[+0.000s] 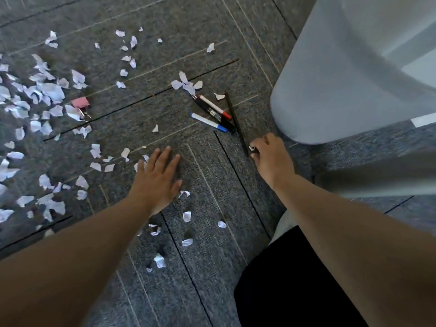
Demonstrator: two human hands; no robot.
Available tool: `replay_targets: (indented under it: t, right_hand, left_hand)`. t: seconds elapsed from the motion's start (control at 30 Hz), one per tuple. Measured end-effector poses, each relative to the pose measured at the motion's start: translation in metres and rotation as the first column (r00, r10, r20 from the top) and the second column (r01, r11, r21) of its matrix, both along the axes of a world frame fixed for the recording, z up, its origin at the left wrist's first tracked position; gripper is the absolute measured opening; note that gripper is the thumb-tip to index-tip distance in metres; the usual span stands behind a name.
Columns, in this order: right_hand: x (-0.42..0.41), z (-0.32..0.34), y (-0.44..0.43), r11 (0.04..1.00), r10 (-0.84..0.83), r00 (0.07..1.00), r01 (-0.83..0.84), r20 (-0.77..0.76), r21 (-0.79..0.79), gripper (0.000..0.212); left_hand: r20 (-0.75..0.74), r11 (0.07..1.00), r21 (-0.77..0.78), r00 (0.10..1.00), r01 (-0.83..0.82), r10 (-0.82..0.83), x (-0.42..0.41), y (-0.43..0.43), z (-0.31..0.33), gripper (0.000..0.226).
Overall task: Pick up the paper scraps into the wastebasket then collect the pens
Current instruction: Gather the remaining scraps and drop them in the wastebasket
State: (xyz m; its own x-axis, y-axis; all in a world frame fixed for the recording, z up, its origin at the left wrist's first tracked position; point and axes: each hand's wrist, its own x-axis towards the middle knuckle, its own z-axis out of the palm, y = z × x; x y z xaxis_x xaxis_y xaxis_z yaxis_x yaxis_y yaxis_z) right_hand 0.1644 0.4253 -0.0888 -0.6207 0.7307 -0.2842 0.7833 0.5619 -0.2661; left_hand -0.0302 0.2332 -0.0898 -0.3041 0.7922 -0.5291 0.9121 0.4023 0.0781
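White paper scraps (44, 90) lie scattered over the grey carpet, thickest at the left, with a few near my knee (160, 260). My left hand (157, 178) is flat and open, fingers spread, just above the carpet beside some scraps. My right hand (269, 156) is closed on a small paper scrap (252, 148) at its fingertips, right by the foot of the pale wastebasket (330, 95). Pens lie together ahead of it: a red-capped marker (215, 107), a blue-capped marker (208, 122), a black pen (207, 109) and a long dark stick-like pen (236, 121).
A pink binder clip (81, 105) lies among the scraps at the left. My dark-clothed knee (283, 279) fills the lower right. A blurred pale object (377, 175) crosses the right edge below the wastebasket.
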Motion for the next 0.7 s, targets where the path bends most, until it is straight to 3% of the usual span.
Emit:
replay_targets:
  t: [0.1, 0.23, 0.4, 0.5, 0.6, 0.7]
  right_hand:
    - [0.007, -0.002, -0.003, 0.999, -0.032, 0.999, 0.032, -0.029, 0.002, 0.015]
    - [0.022, 0.001, -0.009, 0.987, -0.153, 0.984, 0.156, -0.087, 0.030, 0.017]
    - [0.030, -0.005, -0.039, 0.993, -0.116, 0.993, 0.116, -0.006, 0.017, 0.018]
    - [0.020, -0.008, -0.051, 0.989, -0.142, 0.988, 0.138, -0.060, -0.055, 0.013]
    - [0.010, -0.010, -0.059, 0.934, -0.326, 0.939, 0.302, -0.112, -0.191, 0.019]
    - [0.012, -0.009, -0.062, 0.917, -0.392, 0.912, 0.377, -0.117, -0.131, 0.017]
  left_hand:
    - [0.002, 1.000, 0.022, 1.000, -0.023, 0.023, 0.004, -0.008, -0.003, 0.066]
    - [-0.017, 1.000, 0.022, 1.000, -0.016, 0.016, 0.010, -0.015, -0.004, 0.066]
    - [0.013, 0.997, 0.058, 0.999, -0.049, 0.048, 0.015, -0.025, -0.003, 0.066]
    - [0.052, 0.996, 0.065, 0.997, -0.066, 0.062, 0.015, -0.032, -0.003, 0.066]
    - [0.040, 0.998, 0.028, 0.997, -0.065, 0.064, 0.010, -0.044, -0.003, 0.067]
    - [0.037, 0.997, 0.024, 0.996, -0.080, 0.079, 0.004, -0.058, -0.002, 0.067]
